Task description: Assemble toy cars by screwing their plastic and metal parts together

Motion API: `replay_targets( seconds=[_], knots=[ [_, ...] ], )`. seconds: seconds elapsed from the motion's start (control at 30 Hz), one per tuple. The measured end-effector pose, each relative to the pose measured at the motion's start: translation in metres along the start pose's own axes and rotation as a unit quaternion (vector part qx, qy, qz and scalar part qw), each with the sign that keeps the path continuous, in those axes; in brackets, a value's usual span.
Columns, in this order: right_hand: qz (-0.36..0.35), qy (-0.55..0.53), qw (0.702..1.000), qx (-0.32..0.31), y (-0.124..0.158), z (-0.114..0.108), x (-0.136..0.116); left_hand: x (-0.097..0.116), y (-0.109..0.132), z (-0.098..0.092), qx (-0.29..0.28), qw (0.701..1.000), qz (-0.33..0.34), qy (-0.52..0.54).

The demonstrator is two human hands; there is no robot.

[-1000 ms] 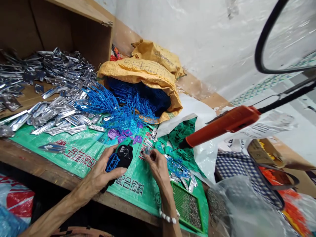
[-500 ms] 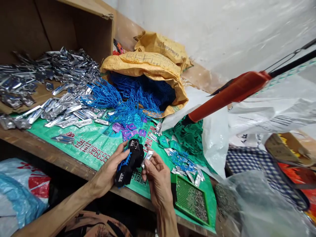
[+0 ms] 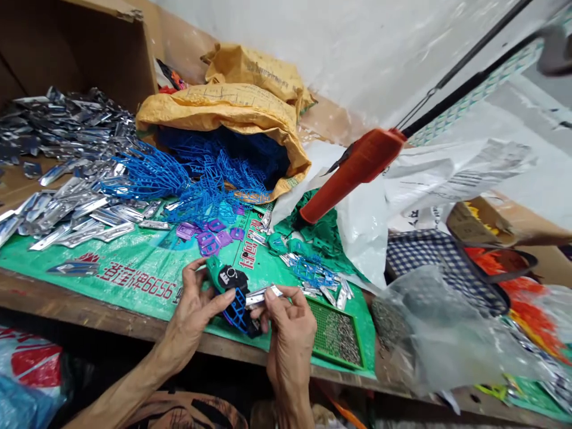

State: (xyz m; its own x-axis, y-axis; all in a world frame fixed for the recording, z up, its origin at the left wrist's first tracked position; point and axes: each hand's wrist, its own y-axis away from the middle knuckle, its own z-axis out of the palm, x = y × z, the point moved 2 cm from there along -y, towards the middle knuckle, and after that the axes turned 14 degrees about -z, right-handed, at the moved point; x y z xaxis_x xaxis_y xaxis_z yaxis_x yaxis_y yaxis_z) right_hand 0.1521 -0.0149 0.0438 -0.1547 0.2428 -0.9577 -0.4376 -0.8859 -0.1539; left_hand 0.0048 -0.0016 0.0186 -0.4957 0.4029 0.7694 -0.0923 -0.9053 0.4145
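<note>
My left hand [image 3: 190, 316] is closed around a black plastic assembly [image 3: 235, 277], possibly a toy body, with a green piece at its upper end. A blue lattice part [image 3: 238, 308] sits on its side, under my left thumb. Between the thumb and fingers of my right hand [image 3: 292, 330] is a shiny silver plastic piece [image 3: 255, 297]. Its left end reaches the edge of the blue lattice; whether they touch I cannot tell. Several purple parts [image 3: 209, 238] lie on the green sheet [image 3: 134, 262] beyond my hands.
An orange-red power screwdriver [image 3: 353, 173] hangs at right over green parts [image 3: 333, 232]. A yellow sack [image 3: 223, 98] spills blue lattice parts. Silver pieces [image 3: 84, 208] are heaped at left before a cardboard box [image 3: 102, 53]. A green tray [image 3: 337, 333] holds small screws.
The black assembly has turned, so the blue lattice now faces up and right. My right hand has brought the silver piece over to it. The whole view has shifted rightward.
</note>
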Motion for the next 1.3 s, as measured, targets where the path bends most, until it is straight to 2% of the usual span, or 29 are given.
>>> replay_targets(
  seconds=[0.1,0.2,0.27,0.37,0.47,0.57,0.7,0.83,1.03,1.17,1.3],
  knots=[
    [-0.006,0.028,0.999,0.032,0.006,-0.003,0.003,-0.010,-0.005,-0.006,0.014,0.998,0.022,-0.051],
    [-0.032,0.056,0.997,0.035,0.009,-0.005,0.005,-0.013,-0.010,-0.020,0.062,0.984,0.064,-0.152],
    [-0.034,0.078,0.996,0.023,0.010,-0.005,0.006,-0.008,-0.011,-0.029,0.070,0.954,0.088,-0.279],
    [-0.038,0.108,0.993,0.019,0.010,-0.004,0.008,0.004,-0.009,-0.041,0.028,0.892,0.144,-0.428],
    [-0.053,0.127,0.990,0.014,0.010,0.000,0.010,0.016,-0.004,-0.049,0.010,0.848,0.208,-0.487],
    [-0.083,0.140,0.987,0.001,0.008,0.003,0.009,0.020,0.001,-0.051,0.017,0.826,0.197,-0.527],
    [-0.140,0.160,0.977,0.008,0.007,0.000,0.000,0.019,0.006,-0.044,0.000,0.840,0.144,-0.523],
    [-0.192,0.203,0.960,-0.008,0.015,-0.006,-0.004,0.020,0.007,-0.038,-0.030,0.858,0.164,-0.486],
    [-0.275,0.279,0.920,-0.032,0.029,-0.008,0.007,0.017,0.003,-0.041,-0.026,0.875,0.172,-0.451],
    [-0.288,0.294,0.910,-0.048,0.030,-0.007,0.006,0.014,0.002,-0.043,-0.035,0.879,0.166,-0.445],
    [-0.292,0.304,0.904,-0.074,0.028,-0.009,0.001,0.012,0.002,-0.045,-0.045,0.865,0.176,-0.467]
  ],
)
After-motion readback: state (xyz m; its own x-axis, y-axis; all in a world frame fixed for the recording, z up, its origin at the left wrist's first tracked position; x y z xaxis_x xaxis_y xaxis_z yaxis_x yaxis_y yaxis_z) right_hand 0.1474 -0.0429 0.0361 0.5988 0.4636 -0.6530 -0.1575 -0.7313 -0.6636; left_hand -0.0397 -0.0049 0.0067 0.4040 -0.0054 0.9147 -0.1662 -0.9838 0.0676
